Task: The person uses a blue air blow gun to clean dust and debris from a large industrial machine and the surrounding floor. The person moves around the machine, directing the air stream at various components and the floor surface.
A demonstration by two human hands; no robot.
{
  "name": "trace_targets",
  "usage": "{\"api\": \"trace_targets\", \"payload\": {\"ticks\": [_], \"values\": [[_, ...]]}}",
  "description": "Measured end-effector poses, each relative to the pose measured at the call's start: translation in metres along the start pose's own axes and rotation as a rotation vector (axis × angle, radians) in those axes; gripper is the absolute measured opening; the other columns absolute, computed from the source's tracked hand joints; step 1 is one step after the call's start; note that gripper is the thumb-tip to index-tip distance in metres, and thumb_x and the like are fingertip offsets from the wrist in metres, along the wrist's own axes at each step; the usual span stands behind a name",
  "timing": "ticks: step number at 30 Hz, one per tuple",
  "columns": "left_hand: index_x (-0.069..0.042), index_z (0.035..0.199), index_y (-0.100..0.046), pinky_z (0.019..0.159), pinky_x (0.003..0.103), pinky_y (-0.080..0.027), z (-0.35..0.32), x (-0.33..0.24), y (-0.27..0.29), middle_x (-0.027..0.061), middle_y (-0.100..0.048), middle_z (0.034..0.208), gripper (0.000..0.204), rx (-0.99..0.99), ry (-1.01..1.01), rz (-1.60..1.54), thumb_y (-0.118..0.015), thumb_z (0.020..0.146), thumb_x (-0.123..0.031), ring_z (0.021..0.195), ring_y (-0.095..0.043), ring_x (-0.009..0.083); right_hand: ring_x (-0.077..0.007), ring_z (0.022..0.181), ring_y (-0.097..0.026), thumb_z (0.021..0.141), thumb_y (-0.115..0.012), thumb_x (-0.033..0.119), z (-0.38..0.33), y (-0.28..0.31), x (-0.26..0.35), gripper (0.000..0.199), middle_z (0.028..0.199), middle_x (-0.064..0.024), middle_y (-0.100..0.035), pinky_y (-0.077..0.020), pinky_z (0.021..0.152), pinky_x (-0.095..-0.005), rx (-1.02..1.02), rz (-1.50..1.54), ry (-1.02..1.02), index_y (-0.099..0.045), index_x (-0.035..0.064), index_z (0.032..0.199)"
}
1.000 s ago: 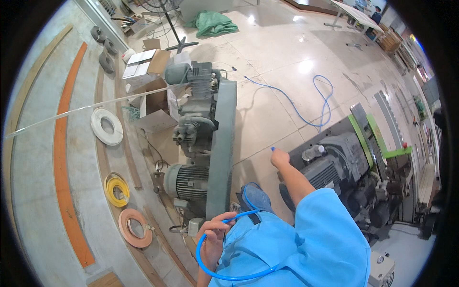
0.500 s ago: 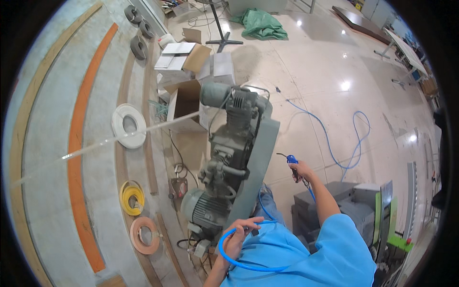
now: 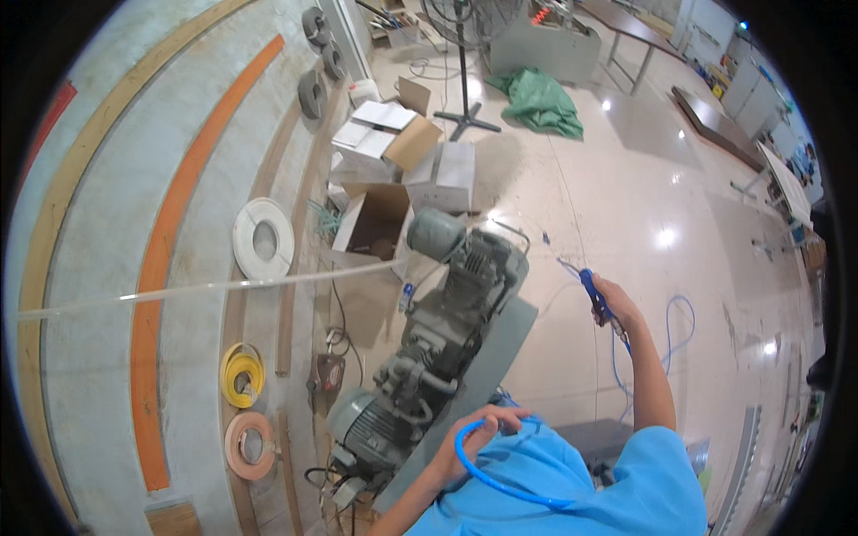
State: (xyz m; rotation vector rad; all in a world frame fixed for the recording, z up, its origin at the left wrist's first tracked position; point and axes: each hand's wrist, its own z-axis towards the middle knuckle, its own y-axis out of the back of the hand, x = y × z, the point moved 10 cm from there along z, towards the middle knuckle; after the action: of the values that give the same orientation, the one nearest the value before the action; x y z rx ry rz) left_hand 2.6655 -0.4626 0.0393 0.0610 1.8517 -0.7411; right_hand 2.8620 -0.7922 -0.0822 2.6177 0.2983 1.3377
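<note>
My right hand (image 3: 618, 302) is wrapped round a blue air blow gun (image 3: 590, 288), its thin nozzle pointing up and away to the left. From the gun's lower end a blue hose runs down beside my forearm. Close to my body, my left hand (image 3: 466, 439) is closed on a loop of bright blue air hose (image 3: 511, 491), which bends round it and over my blue shirt. Left of the blow gun and ahead of my left hand stands a grey-green motor-driven compressor or pump (image 3: 447, 344) with a long belt guard (image 3: 487, 375).
Open cardboard boxes (image 3: 375, 234) stand beyond the machine. A clear strip or tube (image 3: 259, 286) extends left from there. Rolls of white (image 3: 288, 241), yellow (image 3: 257, 375) and copper-coloured (image 3: 234, 447) banding are by the left wall. Farther off lie a green sheet (image 3: 545, 105) and a fan stand (image 3: 465, 116).
My right hand has moved the blow gun rightward and slightly upward in view. My left hand, still holding the hose, appears farther right. The whole view has shifted, with more of the far room showing.
</note>
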Motion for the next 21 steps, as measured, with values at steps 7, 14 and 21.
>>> {"api": "trace_targets", "payload": {"ticks": [7, 14, 21], "values": [[-0.003, 0.116, -0.064, 0.115, 0.042, -0.035, 0.138, 0.031, -0.003, 0.0181, -0.058, 0.137, 0.055, 0.072, 0.189, -0.1, -0.038, 0.106, -0.05, 0.133, -0.049, 0.0274, -0.0123, 0.053, -0.054, 0.096, -0.052, 0.063, 0.178, -0.128, 0.239, 0.062, 0.059, -0.003, -0.054, -0.0411, 0.049, -0.0307, 0.437, -0.29, 0.343, -0.068, 0.0044, 0.085], [-0.005, 0.134, -0.058, 0.107, 0.038, -0.042, 0.289, 0.079, 0.001, 0.0143, -0.061, 0.13, 0.06, -0.203, 0.298, -0.208, -0.04, 0.104, -0.054, 0.125, -0.055, 0.0252, -0.0294, 0.072, -0.07, 0.092, -0.053, 0.066, 0.427, -0.33, 0.26, 0.072, 0.083, -0.0193, -0.071, -0.0549, 0.071, -0.0446, 0.646, -1.097, 0.448, -0.073, -0.0035, 0.094], [-0.005, 0.132, -0.058, 0.113, 0.039, -0.036, 0.338, 0.058, 0.028, 0.0164, -0.048, 0.147, 0.048, -0.442, 0.261, -0.319, -0.037, 0.108, -0.041, 0.131, -0.05, 0.0253, -0.0279, 0.099, -0.072, 0.091, -0.06, 0.059, 0.522, -0.367, 0.241, 0.057, 0.119, -0.0097, -0.071, -0.055, 0.088, -0.0426, 0.589, -1.281, 0.426, -0.072, 0.0096, 0.117]]}}
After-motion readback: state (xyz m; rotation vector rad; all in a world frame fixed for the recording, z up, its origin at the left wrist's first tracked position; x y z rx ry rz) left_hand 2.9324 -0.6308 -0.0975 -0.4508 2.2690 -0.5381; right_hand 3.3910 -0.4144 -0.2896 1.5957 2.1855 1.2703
